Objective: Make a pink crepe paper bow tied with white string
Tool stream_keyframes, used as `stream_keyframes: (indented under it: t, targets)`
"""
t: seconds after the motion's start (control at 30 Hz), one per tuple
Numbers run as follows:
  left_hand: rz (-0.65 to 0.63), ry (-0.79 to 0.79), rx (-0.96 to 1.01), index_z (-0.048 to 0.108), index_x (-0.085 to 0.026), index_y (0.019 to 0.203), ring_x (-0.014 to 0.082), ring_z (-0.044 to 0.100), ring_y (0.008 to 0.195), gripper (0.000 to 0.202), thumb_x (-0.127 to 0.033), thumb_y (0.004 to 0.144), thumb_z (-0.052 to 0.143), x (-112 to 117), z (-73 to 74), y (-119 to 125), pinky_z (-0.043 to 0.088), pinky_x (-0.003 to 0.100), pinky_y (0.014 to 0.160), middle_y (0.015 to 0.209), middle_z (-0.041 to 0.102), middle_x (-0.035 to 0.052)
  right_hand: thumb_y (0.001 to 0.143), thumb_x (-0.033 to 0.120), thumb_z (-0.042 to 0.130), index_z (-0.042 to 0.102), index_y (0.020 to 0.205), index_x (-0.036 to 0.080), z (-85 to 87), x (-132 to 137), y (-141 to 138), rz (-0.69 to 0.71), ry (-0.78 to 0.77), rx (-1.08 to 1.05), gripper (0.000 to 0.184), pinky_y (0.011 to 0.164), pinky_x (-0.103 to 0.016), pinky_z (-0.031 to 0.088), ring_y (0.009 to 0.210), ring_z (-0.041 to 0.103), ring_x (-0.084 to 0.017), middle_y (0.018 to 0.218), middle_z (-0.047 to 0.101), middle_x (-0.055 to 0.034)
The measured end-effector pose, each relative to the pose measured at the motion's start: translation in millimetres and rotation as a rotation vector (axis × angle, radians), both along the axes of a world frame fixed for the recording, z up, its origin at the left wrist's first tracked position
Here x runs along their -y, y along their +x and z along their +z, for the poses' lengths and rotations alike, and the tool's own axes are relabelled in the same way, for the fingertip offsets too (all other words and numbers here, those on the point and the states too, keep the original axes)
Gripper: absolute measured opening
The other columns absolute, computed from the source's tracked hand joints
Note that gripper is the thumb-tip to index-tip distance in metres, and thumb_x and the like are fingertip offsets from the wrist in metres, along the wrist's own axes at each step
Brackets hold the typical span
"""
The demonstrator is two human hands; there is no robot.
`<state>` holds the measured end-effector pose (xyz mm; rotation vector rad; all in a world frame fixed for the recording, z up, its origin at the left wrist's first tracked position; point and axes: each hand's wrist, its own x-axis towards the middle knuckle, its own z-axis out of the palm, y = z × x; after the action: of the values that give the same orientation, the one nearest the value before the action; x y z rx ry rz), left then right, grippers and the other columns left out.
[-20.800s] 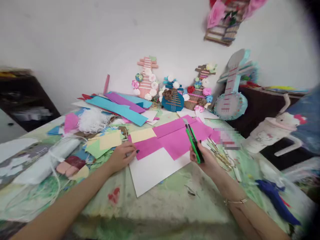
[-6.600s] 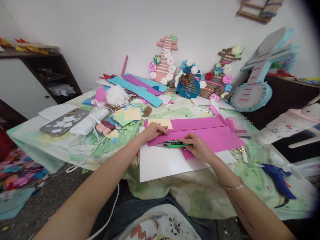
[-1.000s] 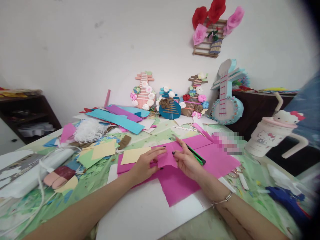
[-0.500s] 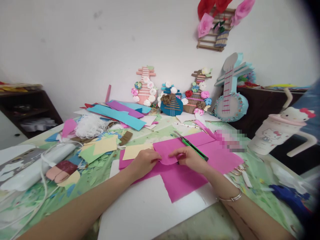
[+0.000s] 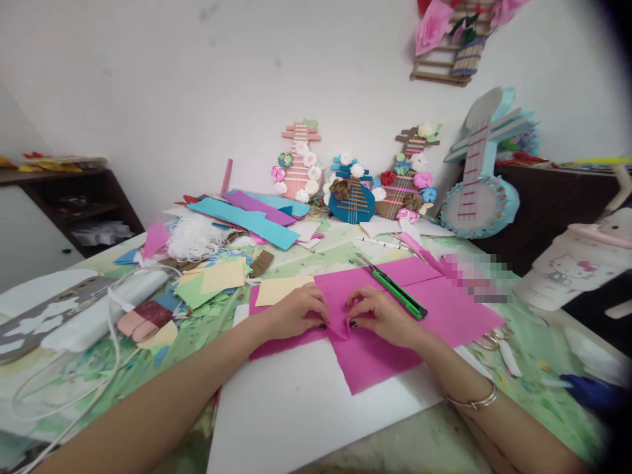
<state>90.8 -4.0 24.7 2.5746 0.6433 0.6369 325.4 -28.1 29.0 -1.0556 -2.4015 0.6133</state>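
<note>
Pink paper sheets [image 5: 385, 355] lie on a white board [image 5: 296, 408] on the table. Both hands meet at a smaller pink paper piece [image 5: 338, 299] in the middle. My left hand [image 5: 296, 309] pinches its left edge with curled fingers. My right hand [image 5: 380, 316] pinches its right edge, fingertips pressed down close to the left ones. A green utility knife [image 5: 397, 294] lies on the pink paper just beyond my right hand, untouched.
Coloured paper scraps [image 5: 212, 280], white string [image 5: 192, 238] and blue and purple strips [image 5: 247, 220] litter the left. Decorated paper guitars [image 5: 353, 191] lean on the wall. A white cartoon cup [image 5: 575, 266] stands right. Scissors [image 5: 486, 342] lie near the right edge.
Both hands have drawn the small pink piece nearer and down onto the sheet, fingertips now closer together. The knife stays lying where it was.
</note>
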Motion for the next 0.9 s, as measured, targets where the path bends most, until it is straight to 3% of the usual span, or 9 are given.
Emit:
stream_keyframes:
  t: [0.3, 0.7, 0.9]
  targets:
    - [-0.136, -0.168, 0.017, 0.072, -0.021, 0.083, 0.0139, 0.055, 0.083, 0.010, -0.018, 0.081, 0.063, -2.4, -2.5, -1.5, 0.040, 0.025, 0.082, 0.083, 0.068, 0.0017, 0.081, 0.008, 0.056, 0.073, 0.080, 0.017, -1.8, -0.2, -4.3, 0.003, -0.109, -0.085, 0.019, 0.073, -0.028, 0.046, 0.077, 0.060, -0.016, 0.082, 0.069, -0.0047]
    - [0.091, -0.104, -0.007, 0.062, -0.017, 0.080, 0.0150, 0.052, 0.080, 0.012, -0.022, 0.086, 0.053, -0.8, -4.7, 4.1, 0.038, 0.028, 0.078, 0.080, 0.062, 0.0017, 0.076, 0.006, 0.058, 0.070, 0.080, 0.015, -4.6, 1.1, -9.2, -0.102, -0.226, -0.245, 0.016, 0.067, -0.026, 0.047, 0.072, 0.062, -0.015, 0.078, 0.070, -0.0032]
    - [0.084, -0.090, -0.005, 0.060, -0.016, 0.075, 0.0157, 0.050, 0.078, 0.016, -0.025, 0.086, 0.053, 2.0, -3.9, 6.7, 0.038, 0.028, 0.077, 0.075, 0.061, 0.0023, 0.077, 0.005, 0.058, 0.071, 0.074, 0.017, -0.5, 2.5, -8.9, 0.015, -0.150, -0.201, 0.018, 0.071, -0.025, 0.046, 0.074, 0.060, -0.014, 0.074, 0.069, -0.0018]
